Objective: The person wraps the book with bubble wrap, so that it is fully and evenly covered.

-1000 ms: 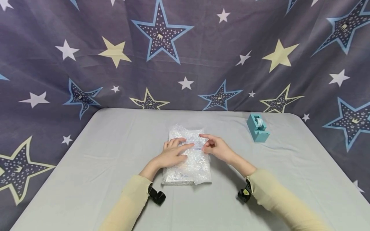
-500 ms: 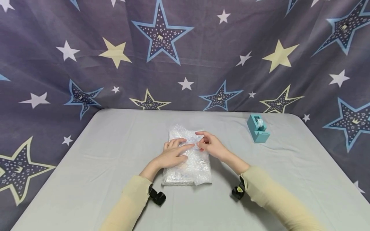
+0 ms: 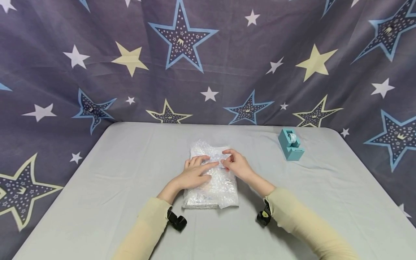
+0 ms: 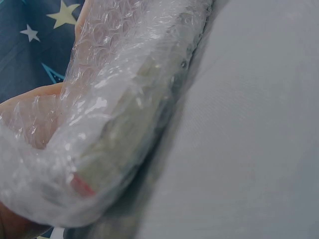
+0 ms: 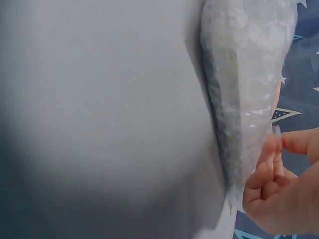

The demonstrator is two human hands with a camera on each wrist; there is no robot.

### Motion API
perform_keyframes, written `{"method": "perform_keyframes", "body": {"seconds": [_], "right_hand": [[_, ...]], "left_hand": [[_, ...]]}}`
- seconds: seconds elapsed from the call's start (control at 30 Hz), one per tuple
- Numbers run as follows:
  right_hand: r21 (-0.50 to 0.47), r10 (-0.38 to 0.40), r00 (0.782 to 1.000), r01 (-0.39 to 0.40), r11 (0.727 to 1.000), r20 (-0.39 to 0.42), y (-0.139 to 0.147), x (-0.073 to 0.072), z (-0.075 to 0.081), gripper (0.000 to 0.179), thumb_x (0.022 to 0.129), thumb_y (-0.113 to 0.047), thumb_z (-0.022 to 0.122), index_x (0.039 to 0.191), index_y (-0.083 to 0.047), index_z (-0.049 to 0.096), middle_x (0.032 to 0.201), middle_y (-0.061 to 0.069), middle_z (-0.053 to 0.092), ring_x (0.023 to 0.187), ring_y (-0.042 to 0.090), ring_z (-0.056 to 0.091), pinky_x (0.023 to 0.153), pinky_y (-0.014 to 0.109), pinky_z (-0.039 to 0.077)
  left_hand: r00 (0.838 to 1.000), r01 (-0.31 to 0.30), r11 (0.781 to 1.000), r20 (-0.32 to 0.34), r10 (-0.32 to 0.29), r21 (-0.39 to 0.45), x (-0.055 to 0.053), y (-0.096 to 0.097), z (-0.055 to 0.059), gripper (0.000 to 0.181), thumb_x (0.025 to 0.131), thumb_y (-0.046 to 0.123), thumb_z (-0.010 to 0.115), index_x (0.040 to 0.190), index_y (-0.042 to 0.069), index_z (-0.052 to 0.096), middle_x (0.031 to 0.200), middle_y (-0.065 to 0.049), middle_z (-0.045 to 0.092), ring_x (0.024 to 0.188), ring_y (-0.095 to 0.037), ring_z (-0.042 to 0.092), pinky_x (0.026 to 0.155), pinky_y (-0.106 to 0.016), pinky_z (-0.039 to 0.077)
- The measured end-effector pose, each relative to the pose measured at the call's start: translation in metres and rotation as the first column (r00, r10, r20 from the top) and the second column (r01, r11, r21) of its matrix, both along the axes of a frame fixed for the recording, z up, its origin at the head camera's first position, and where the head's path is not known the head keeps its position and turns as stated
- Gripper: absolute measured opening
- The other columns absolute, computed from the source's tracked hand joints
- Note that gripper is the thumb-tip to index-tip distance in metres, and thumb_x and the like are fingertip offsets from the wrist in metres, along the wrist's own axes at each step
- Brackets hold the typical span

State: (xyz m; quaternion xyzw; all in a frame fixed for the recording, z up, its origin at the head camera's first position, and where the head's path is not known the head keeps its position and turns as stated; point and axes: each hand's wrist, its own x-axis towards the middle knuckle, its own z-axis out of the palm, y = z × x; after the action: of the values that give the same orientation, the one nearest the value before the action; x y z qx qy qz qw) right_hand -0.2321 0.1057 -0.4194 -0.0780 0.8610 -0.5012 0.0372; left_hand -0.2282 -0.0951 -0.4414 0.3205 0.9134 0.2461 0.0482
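A flat package in bubble wrap (image 3: 221, 191) lies on the grey table. My left hand (image 3: 192, 176) rests across its left side with the fingers spread over the wrap. At the upper right of the package, my right hand (image 3: 239, 167) has its thumb and fingertips bent together close over the wrap. A small piece of clear tape (image 5: 276, 131) pokes out between them in the right wrist view. Something flat and greenish with a red spot shows dimly through the bubble wrap (image 4: 129, 112) in the left wrist view.
A teal tape dispenser (image 3: 291, 146) with a roll in it stands at the back right of the table (image 3: 130, 151). Behind the table hangs a dark curtain (image 3: 208, 76) printed with stars.
My right hand has moved left and in over the package, bringing its fingertips near the left index finger. The left hand and the package have stayed in place.
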Motion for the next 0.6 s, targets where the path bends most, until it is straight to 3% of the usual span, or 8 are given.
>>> {"method": "perform_keyframes", "body": {"seconds": [0.6], "right_hand": [[0.201,-0.089,0.995,0.095,0.975,-0.035,-0.0057,0.0027,-0.0036,0.043,0.079,-0.013,0.065,0.119,-0.002,0.052,0.066,0.003,0.06,0.052,0.01,0.052,0.052,0.022,0.039]], "left_hand": [[1.0,0.001,1.0,-0.005,-0.001,0.0,0.0005,0.0,0.001,0.053,0.087,0.031,0.046,0.139,0.029,0.038,0.141,-0.007,0.029,0.128,-0.026,0.021,0.093,-0.043,0.02]]}}
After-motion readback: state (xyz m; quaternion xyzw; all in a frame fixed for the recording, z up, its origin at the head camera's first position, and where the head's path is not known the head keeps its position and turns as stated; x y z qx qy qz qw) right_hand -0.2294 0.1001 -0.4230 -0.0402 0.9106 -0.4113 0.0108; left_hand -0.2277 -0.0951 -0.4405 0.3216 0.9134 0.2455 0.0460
